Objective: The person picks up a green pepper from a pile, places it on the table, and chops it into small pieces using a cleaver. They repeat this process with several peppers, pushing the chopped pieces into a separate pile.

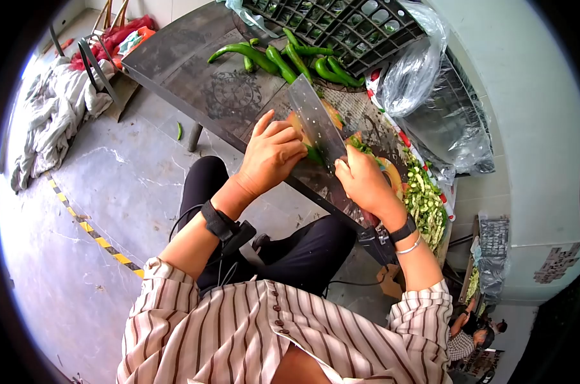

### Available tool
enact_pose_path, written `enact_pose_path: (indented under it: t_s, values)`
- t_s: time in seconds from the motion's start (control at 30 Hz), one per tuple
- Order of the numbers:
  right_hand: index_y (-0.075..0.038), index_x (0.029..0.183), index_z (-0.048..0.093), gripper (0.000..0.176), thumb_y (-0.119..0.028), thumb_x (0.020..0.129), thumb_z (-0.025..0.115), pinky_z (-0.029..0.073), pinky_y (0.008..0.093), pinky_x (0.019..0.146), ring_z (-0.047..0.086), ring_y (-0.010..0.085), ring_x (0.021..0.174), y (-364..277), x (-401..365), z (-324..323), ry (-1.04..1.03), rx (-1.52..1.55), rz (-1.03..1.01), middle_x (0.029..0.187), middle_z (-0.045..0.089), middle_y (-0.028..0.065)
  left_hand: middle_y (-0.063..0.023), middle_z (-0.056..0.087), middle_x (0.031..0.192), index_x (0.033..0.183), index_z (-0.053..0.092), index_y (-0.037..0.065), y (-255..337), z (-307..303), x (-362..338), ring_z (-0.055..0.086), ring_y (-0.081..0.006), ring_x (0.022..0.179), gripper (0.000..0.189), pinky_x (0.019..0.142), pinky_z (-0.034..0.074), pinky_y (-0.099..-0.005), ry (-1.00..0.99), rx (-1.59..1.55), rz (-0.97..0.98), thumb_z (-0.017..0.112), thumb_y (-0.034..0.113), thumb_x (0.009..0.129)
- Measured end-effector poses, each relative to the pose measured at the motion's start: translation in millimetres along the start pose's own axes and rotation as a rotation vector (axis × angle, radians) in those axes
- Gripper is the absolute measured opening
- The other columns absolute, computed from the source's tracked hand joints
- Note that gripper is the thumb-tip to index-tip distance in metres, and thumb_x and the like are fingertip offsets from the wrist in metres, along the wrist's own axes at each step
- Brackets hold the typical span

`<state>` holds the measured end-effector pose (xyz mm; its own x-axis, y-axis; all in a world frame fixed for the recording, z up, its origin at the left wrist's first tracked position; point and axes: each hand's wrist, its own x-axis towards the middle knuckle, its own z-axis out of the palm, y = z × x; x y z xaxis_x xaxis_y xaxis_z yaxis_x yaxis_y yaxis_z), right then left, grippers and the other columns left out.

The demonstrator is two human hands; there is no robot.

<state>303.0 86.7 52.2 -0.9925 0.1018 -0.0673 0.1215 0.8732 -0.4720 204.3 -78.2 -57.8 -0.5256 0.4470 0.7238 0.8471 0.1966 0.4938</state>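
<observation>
A broad cleaver (pixel 320 121) is in my right hand (pixel 365 179), its fingers wrapped round the handle at the table's near edge. My left hand (pixel 274 153) is just left of the blade, its fingers curled; what they hold, if anything, is hidden. A bit of green pepper (pixel 314 154) shows between my left hand and the blade. Beyond the blade, several whole green peppers (pixel 254 56) lie on the dark table (pixel 181 64). Chopped green pieces (pixel 424 205) form a long heap to the right of my right hand.
A black plastic crate (pixel 341 29) stands at the table's far side, with clear plastic bags (pixel 418 70) beside it. Grey-white cloth (pixel 56 105) lies on the floor at left, near a yellow-black floor stripe (pixel 101 240). Another person (pixel 469 336) is at the lower right.
</observation>
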Motion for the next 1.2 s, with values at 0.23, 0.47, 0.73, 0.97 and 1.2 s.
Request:
enact_pose_path:
  t_s: [0.23, 0.47, 0.73, 0.97, 1.2]
  values:
    - [0.006, 0.085, 0.050, 0.019, -0.012, 0.088, 0.056, 0.044, 0.0481, 0.059, 0.059, 0.0455, 0.068, 1.6, 3.5, -6.6, 0.059, 0.018, -0.009, 0.070, 0.057, 0.0275, 0.0019, 0.059, 0.088, 0.080, 0.068, 0.014, -1.8, 0.9, 0.6, 0.057, -0.0191, 0.100, 0.011, 0.109, 0.031, -0.0471, 0.008, 0.006, 0.006, 0.075, 0.015, 0.071]
    - [0.005, 0.083, 0.049, 0.020, -0.012, 0.089, 0.056, 0.044, 0.0479, 0.058, 0.058, 0.0457, 0.067, -14.5, -14.1, -23.5, -0.026, -0.052, -0.006, 0.068, 0.056, 0.0272, 0.0016, 0.058, 0.088, 0.081, 0.068, 0.014, -1.5, 2.3, -1.6, 0.056, -0.0198, 0.101, 0.011, 0.109, 0.030, -0.0467, 0.007, -0.028, 0.003, 0.074, 0.014, 0.072]
    - [0.007, 0.084, 0.050, 0.020, -0.013, 0.089, 0.055, 0.045, 0.0509, 0.064, 0.057, 0.0479, 0.076, -20.6, -6.5, -27.0, -0.125, -0.185, -0.048, 0.075, 0.057, 0.0304, 0.0015, 0.058, 0.088, 0.081, 0.068, 0.014, -0.4, 0.7, 1.1, 0.057, -0.0205, 0.100, 0.012, 0.109, 0.031, -0.0462, -0.012, -0.030, -0.005, 0.074, 0.013, 0.071]
    - [0.007, 0.086, 0.050, 0.022, -0.013, 0.088, 0.057, 0.046, 0.0495, 0.062, 0.058, 0.0474, 0.074, -1.4, 13.2, 3.4, 0.037, -0.112, -0.129, 0.074, 0.057, 0.0303, 0.0019, 0.058, 0.087, 0.080, 0.068, 0.014, -0.1, 1.9, -1.1, 0.057, -0.0196, 0.100, 0.012, 0.109, 0.031, -0.0463, -0.004, -0.028, -0.008, 0.074, 0.013, 0.070]
    - [0.006, 0.084, 0.051, 0.022, -0.014, 0.089, 0.056, 0.044, 0.0494, 0.061, 0.058, 0.0474, 0.071, 5.6, 9.5, -0.4, 0.095, 0.082, -0.029, 0.071, 0.057, 0.0290, 0.0017, 0.059, 0.087, 0.079, 0.068, 0.015, -2.3, 1.8, -0.5, 0.057, -0.0194, 0.100, 0.011, 0.109, 0.031, -0.0467, 0.013, -0.002, 0.020, 0.074, 0.013, 0.070]
